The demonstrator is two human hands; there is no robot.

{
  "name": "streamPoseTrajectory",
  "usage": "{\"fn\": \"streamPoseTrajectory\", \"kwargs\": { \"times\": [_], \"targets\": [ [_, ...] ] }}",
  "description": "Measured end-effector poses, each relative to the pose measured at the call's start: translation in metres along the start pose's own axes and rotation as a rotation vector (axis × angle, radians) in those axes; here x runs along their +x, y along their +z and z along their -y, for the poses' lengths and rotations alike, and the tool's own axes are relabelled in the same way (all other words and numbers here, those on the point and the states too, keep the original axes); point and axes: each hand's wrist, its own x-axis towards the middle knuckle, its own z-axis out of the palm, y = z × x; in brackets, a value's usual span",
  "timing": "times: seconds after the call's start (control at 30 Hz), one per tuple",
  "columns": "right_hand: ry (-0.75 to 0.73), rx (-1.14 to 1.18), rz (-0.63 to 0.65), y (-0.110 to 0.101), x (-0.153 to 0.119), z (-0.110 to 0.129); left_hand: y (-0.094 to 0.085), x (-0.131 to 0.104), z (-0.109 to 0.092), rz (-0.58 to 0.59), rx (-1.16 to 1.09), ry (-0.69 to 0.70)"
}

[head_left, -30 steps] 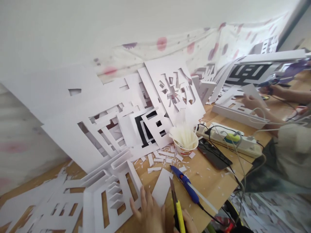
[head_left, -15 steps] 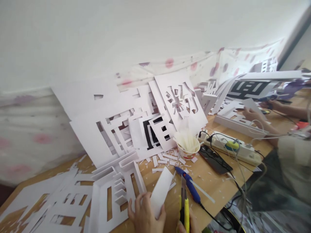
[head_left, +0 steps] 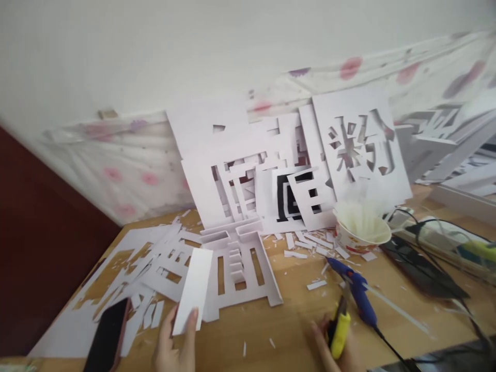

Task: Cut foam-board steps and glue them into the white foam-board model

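In my left hand (head_left: 176, 341) is a flat white strip of board (head_left: 196, 289), pinched at its lower end between thumb and fingers and tilted upright. Behind it lies a white cut-out letter with raised side walls (head_left: 244, 297), partly hidden by the strip. My right hand (head_left: 337, 349) is closed around yellow-handled shears (head_left: 340, 330), whose metal end points up and is partly blurred. Just right of them a blue glue gun (head_left: 358, 297) rests on the table, with a pale stick in its back and a cable trailing off.
White cut-out boards (head_left: 209, 191) lean against the wall. A paper bowl (head_left: 362, 232) holds pale sticks. Dark phones (head_left: 110, 330) lie at left and right, the right one near a power strip (head_left: 445, 237). Board offcuts (head_left: 306, 243) and cut sheets (head_left: 127, 274) litter the wooden table (head_left: 279, 325).
The view has swung left, and the co-worker's hands are out of sight. My left hand has carried the strip leftward, off the walled letter's right side. The shears remain in my right hand.
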Motion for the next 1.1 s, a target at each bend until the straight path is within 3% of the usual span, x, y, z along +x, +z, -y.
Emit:
{"fn": "streamPoseTrajectory", "kwargs": {
  "times": [0.07,0.17,0.23,0.37,0.47,0.57,0.63,0.73,0.8,1.1],
  "targets": [
    [-0.020,-0.028,0.077,0.003,0.007,0.011,0.002,0.005,0.006,-0.074,0.048,0.061],
    [-0.001,-0.064,0.167,0.016,0.014,0.027,0.017,0.006,0.004,-0.177,0.139,0.345],
    [0.015,-0.082,0.207,0.025,0.019,0.034,0.029,0.005,-0.002,-0.178,0.208,0.501],
    [-0.011,-0.118,0.235,0.037,0.031,0.036,0.050,0.004,-0.005,-0.122,0.322,0.519],
    [-0.046,-0.115,0.240,0.040,0.037,0.029,0.060,0.005,0.004,-0.104,0.295,0.489],
    [-0.018,-0.107,0.243,0.043,0.035,0.017,0.065,0.006,0.011,-0.099,0.242,0.563],
    [-0.002,-0.090,0.264,0.046,0.031,0.010,0.066,0.007,0.011,-0.179,0.289,0.697],
    [-0.017,-0.071,0.277,0.049,0.027,0.003,0.068,0.011,0.004,-0.388,0.459,0.934],
    [-0.043,-0.079,0.270,0.049,0.027,0.001,0.068,0.012,-0.001,-0.445,0.531,1.033],
    [-0.168,-0.106,0.305,0.042,0.035,0.004,0.063,0.009,-0.003,-0.400,0.556,1.034]
  ]
}}
